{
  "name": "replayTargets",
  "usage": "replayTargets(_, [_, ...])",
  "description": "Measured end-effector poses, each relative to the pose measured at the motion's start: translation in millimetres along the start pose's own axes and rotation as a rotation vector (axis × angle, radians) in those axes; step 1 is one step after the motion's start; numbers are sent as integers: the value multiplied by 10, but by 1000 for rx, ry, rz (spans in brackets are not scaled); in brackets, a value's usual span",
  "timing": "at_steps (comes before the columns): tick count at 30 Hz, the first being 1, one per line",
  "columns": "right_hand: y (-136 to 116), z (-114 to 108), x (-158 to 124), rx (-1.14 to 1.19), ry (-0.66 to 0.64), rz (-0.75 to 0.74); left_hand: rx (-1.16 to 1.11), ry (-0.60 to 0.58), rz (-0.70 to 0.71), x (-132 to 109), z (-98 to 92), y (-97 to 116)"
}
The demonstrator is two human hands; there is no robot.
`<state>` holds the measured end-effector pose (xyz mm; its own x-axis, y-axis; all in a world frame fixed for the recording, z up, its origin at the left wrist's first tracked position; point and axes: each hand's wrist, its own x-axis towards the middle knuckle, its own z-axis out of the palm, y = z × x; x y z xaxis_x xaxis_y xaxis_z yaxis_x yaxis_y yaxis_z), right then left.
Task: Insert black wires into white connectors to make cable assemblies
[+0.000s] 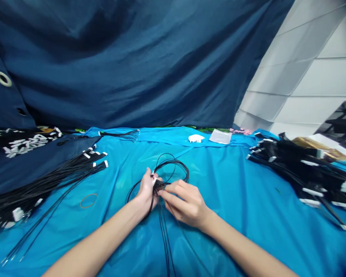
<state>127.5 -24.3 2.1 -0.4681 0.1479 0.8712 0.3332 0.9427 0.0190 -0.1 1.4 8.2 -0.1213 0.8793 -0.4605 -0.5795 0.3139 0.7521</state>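
Note:
Near the middle of the blue cloth, my left hand (146, 189) is closed around a black wire harness (177, 163) close to its white connector (154, 181). The harness loops out beyond the fingers, and several of its thin wires hang down toward me. My right hand (186, 202) pinches wires just to the right of the connector, thumb and fingers pressed together. Its fingertips partly hide the wires there. A thin tan rubber band (89, 201) lies on the cloth to the left of my left hand.
Black wire harnesses with white connectors (60, 177) are heaped at left, and more bundles (302, 169) are piled at right. A small bundle (121, 135), a white scrap (196, 138) and a clear bag (220, 136) lie along the back. A dark blue curtain (132, 65) hangs behind.

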Motion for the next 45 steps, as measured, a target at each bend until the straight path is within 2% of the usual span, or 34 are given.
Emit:
replayTargets(3, [-66,-74,60,263,121,264,5,45,15,-9,18,25])
replayTargets(6, [-102,-206,141,502,284,511,5,71,237,44,11,52])
replayTargets(10, [-77,-393,256,813,553,751,53,65,517,116,-15,47])
replayTargets(12, [-51,-464,308,915,591,822,120,18,566,95,-14,16])
replayTargets(15, [-16,-514,341,832,557,874,210,-47,596,3,14,-50])
replayTargets(18, [-2,-486,304,530,463,816,272,-85,567,-70,51,-114])
replayTargets(22, [-16,-355,191,93,235,596,209,-144,351,-43,61,-180])
replayTargets(25, [-32,-243,102,-70,134,472,144,-203,241,-5,47,-201])
replayTargets(28, [-49,-176,50,-134,90,402,105,-202,240,-27,48,-192])
replayTargets(33, [-68,-154,40,-204,98,331,59,-153,286,-126,84,-169])
replayTargets(45, [-61,-130,-11,-202,119,314,159,-159,341,-209,86,-184])
